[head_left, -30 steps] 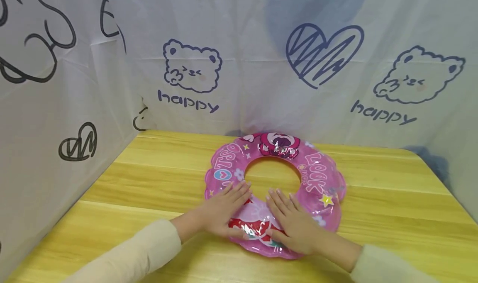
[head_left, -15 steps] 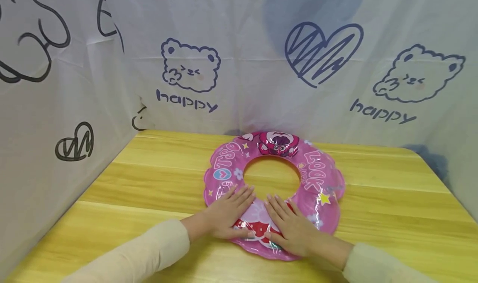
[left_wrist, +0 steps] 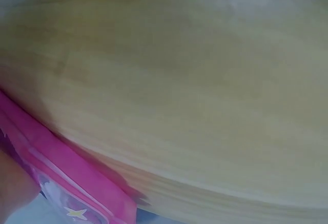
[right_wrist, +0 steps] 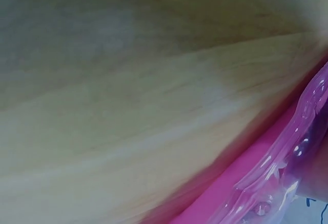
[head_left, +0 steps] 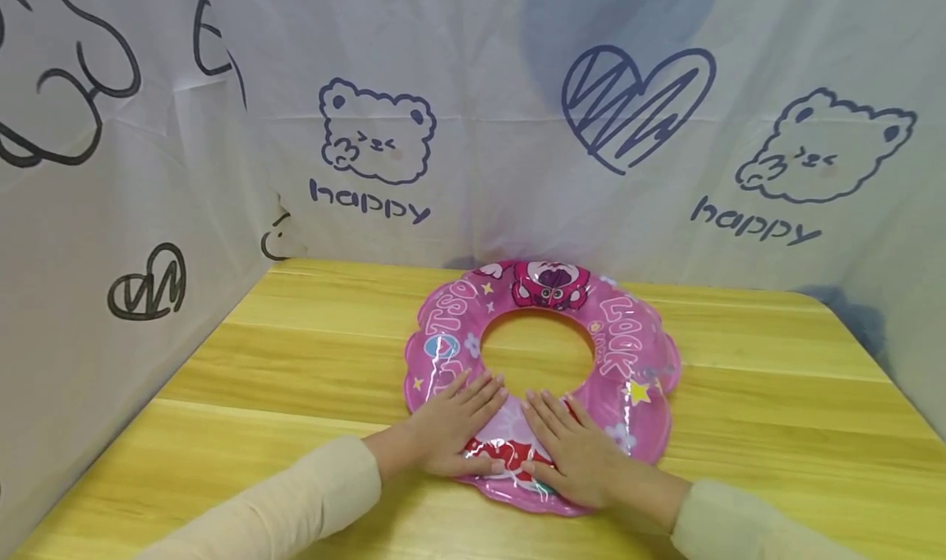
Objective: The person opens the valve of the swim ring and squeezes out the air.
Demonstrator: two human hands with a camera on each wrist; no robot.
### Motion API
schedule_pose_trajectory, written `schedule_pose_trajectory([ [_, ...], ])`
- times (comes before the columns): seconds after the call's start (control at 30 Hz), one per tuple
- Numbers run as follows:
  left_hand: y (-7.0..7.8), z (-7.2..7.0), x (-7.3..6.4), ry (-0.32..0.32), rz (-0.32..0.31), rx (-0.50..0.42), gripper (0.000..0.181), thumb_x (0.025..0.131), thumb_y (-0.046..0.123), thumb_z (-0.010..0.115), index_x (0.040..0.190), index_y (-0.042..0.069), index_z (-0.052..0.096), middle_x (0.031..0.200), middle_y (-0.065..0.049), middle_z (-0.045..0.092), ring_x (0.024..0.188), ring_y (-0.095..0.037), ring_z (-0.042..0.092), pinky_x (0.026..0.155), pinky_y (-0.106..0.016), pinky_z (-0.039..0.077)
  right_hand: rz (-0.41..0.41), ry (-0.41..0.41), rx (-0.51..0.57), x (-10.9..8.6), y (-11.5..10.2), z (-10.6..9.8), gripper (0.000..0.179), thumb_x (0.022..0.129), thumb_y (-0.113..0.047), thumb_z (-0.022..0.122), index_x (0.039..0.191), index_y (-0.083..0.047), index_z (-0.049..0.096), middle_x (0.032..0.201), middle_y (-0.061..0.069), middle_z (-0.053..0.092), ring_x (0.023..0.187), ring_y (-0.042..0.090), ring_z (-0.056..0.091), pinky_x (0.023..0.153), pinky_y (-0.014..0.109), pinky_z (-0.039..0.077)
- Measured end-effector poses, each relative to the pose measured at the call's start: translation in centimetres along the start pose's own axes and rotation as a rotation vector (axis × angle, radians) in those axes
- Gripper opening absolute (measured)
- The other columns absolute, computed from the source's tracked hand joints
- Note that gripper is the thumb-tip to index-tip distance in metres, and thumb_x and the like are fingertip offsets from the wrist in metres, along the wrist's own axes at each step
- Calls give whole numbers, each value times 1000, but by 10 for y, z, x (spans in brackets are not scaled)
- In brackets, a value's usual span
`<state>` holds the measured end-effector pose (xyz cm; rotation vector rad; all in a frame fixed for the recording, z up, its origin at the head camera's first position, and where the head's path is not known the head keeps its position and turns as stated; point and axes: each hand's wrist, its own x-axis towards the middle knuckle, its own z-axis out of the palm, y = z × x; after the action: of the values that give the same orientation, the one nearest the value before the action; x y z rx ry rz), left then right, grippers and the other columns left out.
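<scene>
Pink inflatable ring point(head_left: 646, 338) lies flat on the yellow wood-grain bench point(head_left: 251, 379), its far rim close to the bench's far edge. Printed on it: a bear figure point(head_left: 550, 285) at the far side, "LOOK" lettering and a yellow star point(head_left: 638, 392) at right, a red patch point(head_left: 510, 453) at the near side. Left hand point(head_left: 458, 429) rests palm down on the ring's near-left part, fingers straight and close together, tips by the central hole. Right hand point(head_left: 575, 455) rests on the near-right part, fingers straight and slightly apart. Thumbs point toward each other over the red patch, a narrow gap between. Pale sleeves point(head_left: 310, 494) cover both forearms. White cloth point(head_left: 502, 166) stands behind and to the left, drawn with bears, hearts and "happy". Both wrist views show mostly bench, with the ring's pink edge at a lower corner.
</scene>
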<state>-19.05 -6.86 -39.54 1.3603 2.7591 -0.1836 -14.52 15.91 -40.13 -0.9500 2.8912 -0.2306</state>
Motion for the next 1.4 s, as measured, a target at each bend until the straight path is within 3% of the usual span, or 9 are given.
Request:
schedule_pose_trajectory([
  [0.33,1,0,1,-26,-4,-1,83,90,63,33,149,7,18,156,-8,12,145,-25,10,118,-40,8,-11,-23,-15,1,-2,-3,67,97,-49,33,146,-4,25,154,12,20,143,31,18,116,51,10],
  [0.87,3,-5,3,-121,-37,13,82,89,67,30,149,12,18,157,-4,10,145,-20,6,119,-37,5,2,-70,21,2,-2,-5,65,97,-47,33,145,-3,27,154,13,21,143,31,17,116,53,7],
  [1.4,8,-9,0,-75,-12,107,82,89,66,28,148,9,23,156,-8,18,145,-23,12,119,-37,8,-15,-68,3,3,-2,-4,65,96,-46,36,145,-2,29,152,15,24,142,33,19,115,54,9],
])
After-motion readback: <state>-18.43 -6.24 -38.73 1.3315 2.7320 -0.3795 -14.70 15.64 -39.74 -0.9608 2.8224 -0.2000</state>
